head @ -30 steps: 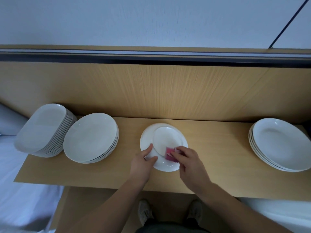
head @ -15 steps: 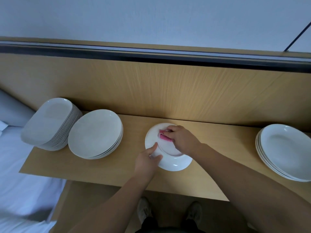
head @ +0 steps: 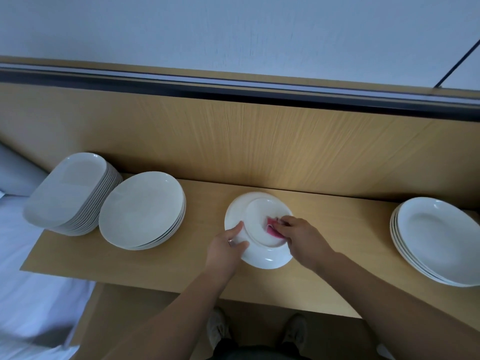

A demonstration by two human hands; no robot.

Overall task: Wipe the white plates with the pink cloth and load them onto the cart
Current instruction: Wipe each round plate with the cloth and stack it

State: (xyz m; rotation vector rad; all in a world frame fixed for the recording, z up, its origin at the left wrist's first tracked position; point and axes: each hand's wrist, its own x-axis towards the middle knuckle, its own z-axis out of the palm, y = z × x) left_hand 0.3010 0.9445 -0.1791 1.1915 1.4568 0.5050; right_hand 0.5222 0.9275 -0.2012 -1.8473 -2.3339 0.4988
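Plate (head: 255, 224) lies upside down in the mid of the table (head: 337, 229), near the front edge. L hand (head: 226, 248) grips its left rim, thumb on top, fingers curled under. R hand (head: 301, 237) holds the pink cloth (head: 272, 231) w/ bent fingers & presses it on the plate's base. Round stack (head: 142, 209) & square-ish stack (head: 67, 188) sit well left; deep-plate stack (head: 436, 237) far right.

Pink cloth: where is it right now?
In the head view, the pink cloth is near the middle, pressed on the upside-down white plate by the right hand, while the left hand holds the plate's left edge.
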